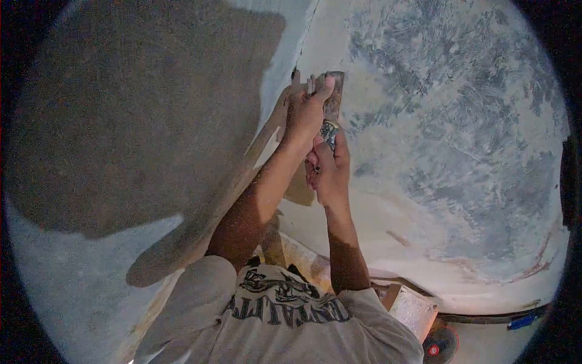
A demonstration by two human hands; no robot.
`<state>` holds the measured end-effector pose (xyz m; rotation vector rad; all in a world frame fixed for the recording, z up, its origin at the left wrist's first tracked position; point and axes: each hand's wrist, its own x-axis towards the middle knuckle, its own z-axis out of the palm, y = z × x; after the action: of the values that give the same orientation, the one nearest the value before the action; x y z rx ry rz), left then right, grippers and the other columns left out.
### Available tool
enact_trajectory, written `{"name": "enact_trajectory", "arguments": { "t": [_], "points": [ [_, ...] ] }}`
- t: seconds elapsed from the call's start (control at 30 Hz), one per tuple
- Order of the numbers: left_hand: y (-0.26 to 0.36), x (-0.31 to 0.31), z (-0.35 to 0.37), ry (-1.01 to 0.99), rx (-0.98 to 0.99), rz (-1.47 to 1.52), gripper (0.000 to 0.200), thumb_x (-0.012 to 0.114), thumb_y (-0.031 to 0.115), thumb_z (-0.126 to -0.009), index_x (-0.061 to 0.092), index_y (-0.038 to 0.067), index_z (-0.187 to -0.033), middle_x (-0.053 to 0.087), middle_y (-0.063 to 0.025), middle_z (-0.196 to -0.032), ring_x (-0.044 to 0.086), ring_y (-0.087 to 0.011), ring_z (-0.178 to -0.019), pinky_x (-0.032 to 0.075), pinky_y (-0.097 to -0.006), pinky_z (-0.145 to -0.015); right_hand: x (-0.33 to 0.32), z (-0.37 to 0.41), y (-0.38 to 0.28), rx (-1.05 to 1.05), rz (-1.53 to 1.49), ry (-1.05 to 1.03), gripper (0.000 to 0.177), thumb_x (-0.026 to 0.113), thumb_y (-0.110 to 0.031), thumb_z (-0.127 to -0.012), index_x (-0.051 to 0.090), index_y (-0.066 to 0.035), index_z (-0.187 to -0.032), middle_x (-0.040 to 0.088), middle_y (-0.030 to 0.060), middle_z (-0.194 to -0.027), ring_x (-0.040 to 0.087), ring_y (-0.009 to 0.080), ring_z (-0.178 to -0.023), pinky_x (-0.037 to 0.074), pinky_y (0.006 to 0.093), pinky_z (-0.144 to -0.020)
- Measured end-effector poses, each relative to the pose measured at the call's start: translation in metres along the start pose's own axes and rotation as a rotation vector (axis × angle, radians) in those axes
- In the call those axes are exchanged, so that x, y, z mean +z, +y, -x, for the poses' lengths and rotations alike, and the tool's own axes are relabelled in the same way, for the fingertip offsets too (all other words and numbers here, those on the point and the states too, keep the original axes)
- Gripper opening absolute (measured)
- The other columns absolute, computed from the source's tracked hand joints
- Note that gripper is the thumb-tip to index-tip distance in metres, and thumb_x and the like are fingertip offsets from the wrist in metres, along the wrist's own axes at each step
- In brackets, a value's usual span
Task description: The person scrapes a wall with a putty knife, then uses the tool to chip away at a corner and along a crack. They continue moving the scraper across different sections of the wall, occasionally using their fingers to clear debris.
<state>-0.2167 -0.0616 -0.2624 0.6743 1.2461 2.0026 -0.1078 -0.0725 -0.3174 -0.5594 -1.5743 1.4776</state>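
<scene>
A putty knife (332, 104) with a stained, dull metal blade and a dark patterned handle is held upright in front of the wall. My right hand (332, 173) is closed round its handle, fingers curled on the left side. Higher up, my left hand (306, 112) is at the blade, its thumb lying along the blade near the top. The other left fingers point upward and are partly shaded, so their exact contact is hard to see. Both hands are close to the corner line between the plain wall (242, 303) and the patchy, putty-smeared surface (448, 91).
A large dark shadow (145, 109) covers much of the left wall. Below right are a pale box-like object (412, 309), a dark round object (439, 343) with a red centre, and a blue item (522, 321) near a dark edge. My printed shirt (285, 327) fills the bottom.
</scene>
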Motion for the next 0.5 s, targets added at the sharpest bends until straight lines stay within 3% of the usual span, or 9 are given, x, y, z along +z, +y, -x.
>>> {"name": "enact_trajectory", "arguments": {
  "t": [0.07, 0.13, 0.2, 0.27, 0.5],
  "points": [
    [-0.033, 0.003, -0.022, 0.021, 0.113, 0.107, 0.046, 0.071, 0.038, -0.086, 0.064, -0.002, -0.108, 0.066, -0.0095, -0.094, 0.062, -0.0206, -0.080, 0.049, -0.0355, -0.075, -0.003, -0.005, -0.002, -0.011, 0.063, -0.002, 0.012, 0.049, -0.019, -0.099, 0.049, -0.012, -0.108, 0.046, -0.0039, -0.064, 0.037, 0.0044, -0.040, 0.027, 0.0202, -0.033],
    [-0.021, 0.006, -0.025, 0.097, 0.100, 0.079, 0.050, 0.072, 0.036, -0.086, 0.060, -0.003, -0.116, 0.065, -0.0112, -0.099, 0.063, -0.0219, -0.086, 0.049, -0.0351, -0.082, -0.001, -0.004, -0.013, 0.035, 0.001, -0.017, 0.012, 0.049, -0.019, -0.099, 0.049, -0.012, -0.109, 0.046, -0.0040, -0.064, 0.037, 0.0043, -0.040, 0.027, 0.0204, -0.033],
    [-0.009, 0.007, -0.019, 0.102, 0.086, 0.074, 0.049, 0.072, 0.035, -0.087, 0.060, -0.002, -0.116, 0.065, -0.0107, -0.098, 0.062, -0.0209, -0.086, 0.049, -0.0327, -0.080, 0.010, -0.002, -0.019, 0.059, -0.105, -0.009, 0.012, 0.049, -0.019, -0.099, 0.049, -0.012, -0.109, 0.046, -0.0040, -0.064, 0.036, 0.0042, -0.039, 0.027, 0.0206, -0.033],
    [0.012, 0.004, 0.005, 0.038, 0.073, 0.087, 0.043, 0.070, 0.037, -0.087, 0.064, 0.000, -0.108, 0.064, -0.0080, -0.089, 0.060, -0.0176, -0.079, 0.048, -0.0281, -0.069, 0.011, 0.000, -0.014, 0.054, -0.118, -0.002, 0.012, 0.049, -0.019, -0.099, 0.049, -0.013, -0.109, 0.046, -0.0040, -0.063, 0.036, 0.0042, -0.039, 0.027, 0.0208, -0.032],
    [-0.027, 0.005, -0.034, 0.068, 0.069, 0.097, 0.047, 0.070, 0.037, -0.088, 0.061, 0.000, -0.114, 0.065, -0.0074, -0.094, 0.061, -0.0173, -0.078, 0.049, -0.0293, -0.070, 0.008, -0.006, -0.022, 0.091, -0.044, -0.014, 0.012, 0.050, -0.020, -0.099, 0.049, -0.013, -0.109, 0.045, -0.0046, -0.063, 0.035, 0.0038, -0.039, 0.025, 0.0206, -0.033]
  ]
}}
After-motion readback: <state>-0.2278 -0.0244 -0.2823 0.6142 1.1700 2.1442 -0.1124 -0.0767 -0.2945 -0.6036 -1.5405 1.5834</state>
